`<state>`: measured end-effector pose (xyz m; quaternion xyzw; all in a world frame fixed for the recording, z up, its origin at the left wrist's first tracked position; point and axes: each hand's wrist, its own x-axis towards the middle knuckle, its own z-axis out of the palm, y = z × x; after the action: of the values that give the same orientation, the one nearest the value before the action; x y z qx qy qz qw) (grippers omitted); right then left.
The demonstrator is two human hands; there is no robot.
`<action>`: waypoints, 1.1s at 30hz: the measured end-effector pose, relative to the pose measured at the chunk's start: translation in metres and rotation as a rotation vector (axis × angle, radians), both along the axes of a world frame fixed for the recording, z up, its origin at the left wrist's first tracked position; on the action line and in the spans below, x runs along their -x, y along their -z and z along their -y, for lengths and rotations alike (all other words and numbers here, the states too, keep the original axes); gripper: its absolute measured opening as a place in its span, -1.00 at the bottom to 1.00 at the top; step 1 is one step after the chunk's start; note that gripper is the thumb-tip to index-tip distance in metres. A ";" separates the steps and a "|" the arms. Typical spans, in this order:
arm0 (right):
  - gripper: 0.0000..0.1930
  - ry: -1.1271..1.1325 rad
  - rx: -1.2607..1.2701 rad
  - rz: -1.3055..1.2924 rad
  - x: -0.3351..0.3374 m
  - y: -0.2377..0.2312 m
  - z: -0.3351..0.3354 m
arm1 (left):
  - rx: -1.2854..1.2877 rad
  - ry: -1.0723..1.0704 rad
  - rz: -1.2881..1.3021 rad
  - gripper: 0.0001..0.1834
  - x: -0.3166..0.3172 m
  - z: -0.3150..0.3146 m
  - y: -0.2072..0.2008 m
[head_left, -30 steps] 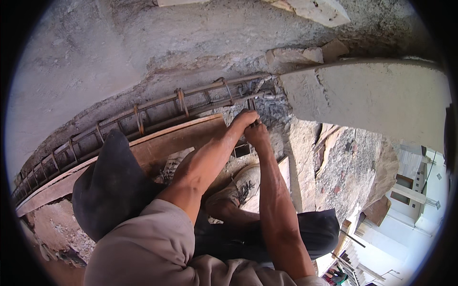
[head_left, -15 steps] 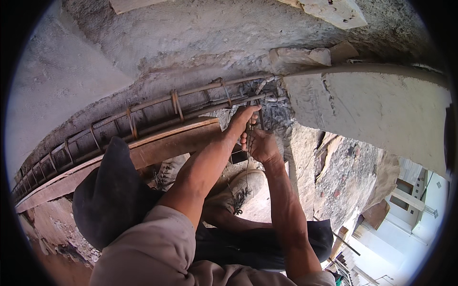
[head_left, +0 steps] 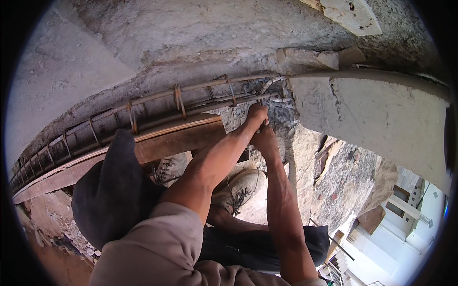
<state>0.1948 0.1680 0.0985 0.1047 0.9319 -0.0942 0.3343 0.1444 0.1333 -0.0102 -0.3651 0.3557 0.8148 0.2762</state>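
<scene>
Gripping w/ left hand point(head_left: 257, 113) & right hand point(head_left: 265, 139), just below the bar cage point(head_left: 131, 116)

Closed narrow w/ both, left above right in view, round a dark metal piece point(head_left: 263, 125); exact kind can't tell, mostly covered by fingers. Holding it just below the lower bar point(head_left: 210, 106) of that cage, nr the end by the pale beam point(head_left: 372, 102). Also seeing a thin wire point(head_left: 259, 167), down from the fists in front of the shoe point(head_left: 247, 186).

Could lose the grip under a hard pull, esp. w/ hands bunched so close on a slim piece. Could then bang knuckles on the rough concrete point(head_left: 281, 114) or the bar, b/c of v. little room there. Could snag the loose wire on the laces point(head_left: 242, 193), or whip it up toward the arms point(head_left: 286, 209) w/ a sudden release. Could tip off balance too, prob. from pulling hard w/ knees point(head_left: 102, 195) wide.

Vs ½ s ago: now bunched together, w/ right tucked right up under left; then a bit lower & looser w/ right, fingers showing, & w/ two thin metal legs visible. Now showing only a short stub above the left fist. Also shifted slightly in view, prob. from a small head turn; no clear change to cage, wood board point(head_left: 186, 138) or beam.
</scene>
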 end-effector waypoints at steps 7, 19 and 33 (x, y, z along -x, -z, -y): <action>-0.49 -0.150 -0.092 0.080 0.008 -0.019 0.008 | -0.322 -0.116 0.087 -0.74 -0.008 0.006 0.004; -0.68 1.043 1.450 0.507 -0.023 0.025 -0.027 | 0.476 0.088 -0.210 -0.45 -0.006 0.025 0.006; -0.40 0.092 0.092 0.301 0.026 -0.035 0.000 | -0.220 -0.044 0.129 -0.85 0.005 0.000 -0.004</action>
<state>0.1687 0.1679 0.1335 0.1448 0.8602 -0.1354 0.4699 0.1391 0.1336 -0.0062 -0.3920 0.2376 0.8296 0.3188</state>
